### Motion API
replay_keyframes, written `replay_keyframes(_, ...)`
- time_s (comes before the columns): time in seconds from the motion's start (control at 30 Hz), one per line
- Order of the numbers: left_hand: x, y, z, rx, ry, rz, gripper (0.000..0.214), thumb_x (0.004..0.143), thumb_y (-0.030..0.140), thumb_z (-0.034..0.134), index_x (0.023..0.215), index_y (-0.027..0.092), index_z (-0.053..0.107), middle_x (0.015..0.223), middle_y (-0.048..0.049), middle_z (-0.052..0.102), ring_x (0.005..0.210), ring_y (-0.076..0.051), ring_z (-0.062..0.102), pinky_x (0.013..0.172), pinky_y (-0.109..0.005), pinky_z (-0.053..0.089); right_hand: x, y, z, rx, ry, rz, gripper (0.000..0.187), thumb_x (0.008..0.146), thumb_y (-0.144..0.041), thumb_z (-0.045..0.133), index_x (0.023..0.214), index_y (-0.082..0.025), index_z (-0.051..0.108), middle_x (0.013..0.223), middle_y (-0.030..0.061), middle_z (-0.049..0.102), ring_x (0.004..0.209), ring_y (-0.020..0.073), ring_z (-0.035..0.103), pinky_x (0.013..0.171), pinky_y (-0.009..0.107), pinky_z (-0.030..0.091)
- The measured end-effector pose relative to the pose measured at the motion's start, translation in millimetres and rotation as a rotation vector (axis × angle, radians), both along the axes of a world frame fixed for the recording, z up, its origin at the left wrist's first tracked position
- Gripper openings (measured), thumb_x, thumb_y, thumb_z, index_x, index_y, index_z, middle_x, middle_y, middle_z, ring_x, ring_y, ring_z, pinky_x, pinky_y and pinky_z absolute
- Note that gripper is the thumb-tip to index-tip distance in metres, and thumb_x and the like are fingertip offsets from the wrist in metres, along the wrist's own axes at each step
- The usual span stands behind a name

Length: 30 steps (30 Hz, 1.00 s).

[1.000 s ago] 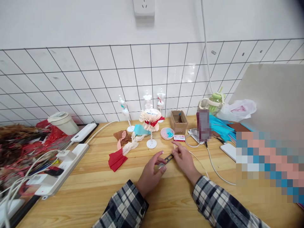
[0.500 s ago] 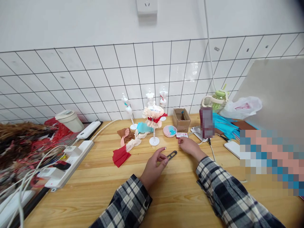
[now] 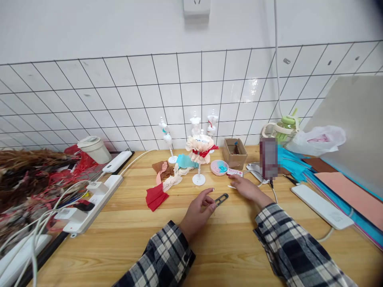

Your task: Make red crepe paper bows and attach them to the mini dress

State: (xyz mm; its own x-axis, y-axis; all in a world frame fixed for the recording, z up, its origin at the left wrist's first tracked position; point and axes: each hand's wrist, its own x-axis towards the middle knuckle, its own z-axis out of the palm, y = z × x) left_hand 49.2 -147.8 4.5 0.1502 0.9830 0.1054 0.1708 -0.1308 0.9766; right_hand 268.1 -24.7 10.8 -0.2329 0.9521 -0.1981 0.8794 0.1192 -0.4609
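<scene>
My left hand point(image 3: 199, 209) is closed around one end of a small dark grey tool with a long slot point(image 3: 222, 199), held low over the wooden table; its index finger is raised off it. My right hand point(image 3: 248, 189) reaches palm down, fingers stretched out, beside a small white-and-red box point(image 3: 235, 172). A thin white bit point(image 3: 231, 186) shows at its fingertips; I cannot tell what it is. Behind my hands stands a small white dress form point(image 3: 198, 180) wearing a ruffled peach crepe skirt point(image 3: 198, 146) with a red band point(image 3: 206, 152). A pink dish point(image 3: 219, 168) holds blue scraps.
Red point(image 3: 157, 197), cream, brown and blue point(image 3: 187, 161) crepe pieces lie left of the dress form. Other dress forms point(image 3: 167, 139) stand behind. A cardboard box point(image 3: 235, 153), a phone point(image 3: 269, 158) and a white power bank point(image 3: 321, 206) sit rightward; a power strip point(image 3: 95, 201) with cables leftward.
My right hand has drawn slightly back from the white-and-red box, and its fingers have straightened. My left hand keeps the slotted tool. The view has shifted a little.
</scene>
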Motion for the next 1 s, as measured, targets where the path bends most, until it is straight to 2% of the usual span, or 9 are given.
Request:
replay_keyframes(0.13,-0.4,0.9,1.8,-0.010,0.013,-0.009,0.050,0.083,0.034,0.059,0.130,0.020,0.046,0.091,-0.0048,0.063,0.084,-0.017,0.059,0.081,-0.032,0.046,-4.9,-0.2,-2.1,-0.019,-0.118,-0.118,0.037,0.081,-0.034,0.052,0.113,-0.017,0.056,0.108,0.0146,0.065,0.098,0.0296,0.061,0.080,0.039,0.043)
replay_keyframes(0.33,0.3,0.8,4.4,0.004,0.028,-0.012,0.049,0.084,0.031,0.058,0.130,0.019,0.046,0.090,-0.0043,0.062,0.086,-0.017,0.059,0.083,-0.032,0.047,-8.8,2.2,7.0,-0.036,-0.228,-0.172,0.044,0.079,-0.053,0.051,0.100,-0.016,0.064,0.105,0.0177,0.067,0.097,0.0329,0.062,0.075,0.041,0.045)
replay_keyframes(0.47,0.7,0.0,7.0,0.028,0.041,-0.022,0.048,0.083,0.032,0.060,0.128,0.019,0.048,0.089,-0.0035,0.063,0.085,-0.016,0.059,0.085,-0.032,0.046,-14.5,6.4,15.8,-0.019,-0.272,-0.194,0.045,0.073,-0.051,0.060,0.100,-0.015,0.067,0.104,0.0188,0.067,0.098,0.0315,0.062,0.077,0.038,0.046)
replay_keyframes(0.63,-0.5,0.7,7.6,-0.035,-0.044,-0.014,0.050,0.082,0.034,0.060,0.128,0.019,0.046,0.087,-0.0030,0.061,0.082,-0.016,0.058,0.081,-0.031,0.046,-21.2,1.0,25.0,0.035,-0.267,-0.189,0.044,0.071,-0.048,0.063,0.099,-0.015,0.069,0.103,0.0195,0.067,0.099,0.0317,0.062,0.075,0.036,0.045)
replay_keyframes(0.8,-2.2,2.5,4.6,-0.068,-0.124,0.006,0.053,0.082,0.037,0.061,0.128,0.017,0.045,0.083,-0.0021,0.059,0.078,-0.015,0.056,0.076,-0.028,0.044,1.2,-1.2,39.5,0.043,-0.216,-0.162,0.039,0.076,-0.053,0.055,0.087,-0.019,0.071,0.091,0.0129,0.070,0.084,0.0279,0.065,0.063,0.032,0.043)
replay_keyframes(0.9,-2.6,2.2,2.8,-0.060,-0.117,-0.006,0.053,0.081,0.038,0.062,0.128,0.019,0.046,0.084,-0.0021,0.060,0.079,-0.015,0.056,0.077,-0.029,0.044,20.0,0.7,47.7,0.044,-0.196,-0.196,0.036,0.080,-0.048,0.050,0.080,-0.020,0.070,0.080,0.0105,0.070,0.075,0.0245,0.065,0.057,0.029,0.041)
replay_keyframes(1.0,-2.7,0.9,2.8,-0.058,-0.097,-0.014,0.053,0.081,0.038,0.061,0.128,0.020,0.047,0.085,-0.0023,0.060,0.080,-0.015,0.057,0.077,-0.029,0.044,27.4,0.5,54.9,0.084,-0.183,-0.244,0.035,0.083,-0.047,0.047,0.083,-0.020,0.069,0.083,0.0091,0.070,0.076,0.0236,0.064,0.057,0.028,0.039)
